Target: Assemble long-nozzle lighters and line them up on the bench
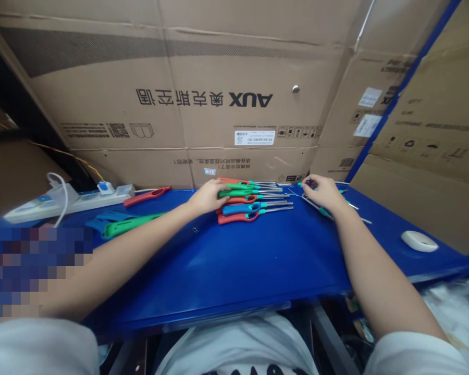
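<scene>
A pile of long-nosed lighters (pixel 250 204) with red, green and blue handles lies at the back of the blue table (pixel 234 265). My left hand (pixel 208 197) rests on the pile's left end, fingers curled round the handle of a green lighter (pixel 234 193). My right hand (pixel 323 191) is to the right of the pile, fingers pinched on a small part I cannot make out, above several thin metal rods with green ends (pixel 324 211).
Loose red (pixel 146 196), green (pixel 131 224) and blue (pixel 105 219) handle shells lie at the left. A white power strip (pixel 66 203) sits at the back left. A white oval object (pixel 419 241) lies at the right. Cardboard boxes (pixel 219 94) wall the back.
</scene>
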A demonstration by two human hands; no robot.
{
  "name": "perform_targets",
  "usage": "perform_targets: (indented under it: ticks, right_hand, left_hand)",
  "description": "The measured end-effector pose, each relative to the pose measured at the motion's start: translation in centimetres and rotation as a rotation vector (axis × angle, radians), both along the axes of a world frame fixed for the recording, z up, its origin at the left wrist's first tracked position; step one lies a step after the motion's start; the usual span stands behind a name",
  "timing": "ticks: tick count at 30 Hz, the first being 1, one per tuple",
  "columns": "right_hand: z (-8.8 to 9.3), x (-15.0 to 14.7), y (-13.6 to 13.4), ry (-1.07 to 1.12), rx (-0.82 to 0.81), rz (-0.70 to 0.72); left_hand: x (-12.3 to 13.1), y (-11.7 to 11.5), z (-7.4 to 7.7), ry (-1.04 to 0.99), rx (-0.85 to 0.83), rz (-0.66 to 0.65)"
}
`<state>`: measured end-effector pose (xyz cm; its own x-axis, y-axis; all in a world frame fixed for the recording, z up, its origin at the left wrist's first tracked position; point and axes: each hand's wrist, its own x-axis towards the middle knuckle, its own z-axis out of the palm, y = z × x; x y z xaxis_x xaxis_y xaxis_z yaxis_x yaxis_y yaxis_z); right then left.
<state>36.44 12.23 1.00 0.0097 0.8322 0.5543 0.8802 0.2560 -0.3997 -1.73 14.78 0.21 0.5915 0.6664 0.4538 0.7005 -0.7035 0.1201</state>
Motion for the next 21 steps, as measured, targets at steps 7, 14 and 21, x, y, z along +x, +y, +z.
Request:
perform_targets:
  ticks: [7,14,21]
  right_hand:
    - [-0.1,1.7,0.4,0.023,0.021,-0.154]
    - [0.1,1.2,0.1,0.083,0.043,-0.137]
    - [0.3,0.5,-0.3,0.156,-0.021,-0.123]
  left_hand:
    - [0.4,-0.4,0.2,0.003,-0.002,0.004]
    - [-2.7,-3.3,2.6,0.068,0.006,0.113]
    - [-13.0,-6.0,6.4,0.570,-0.350,0.526]
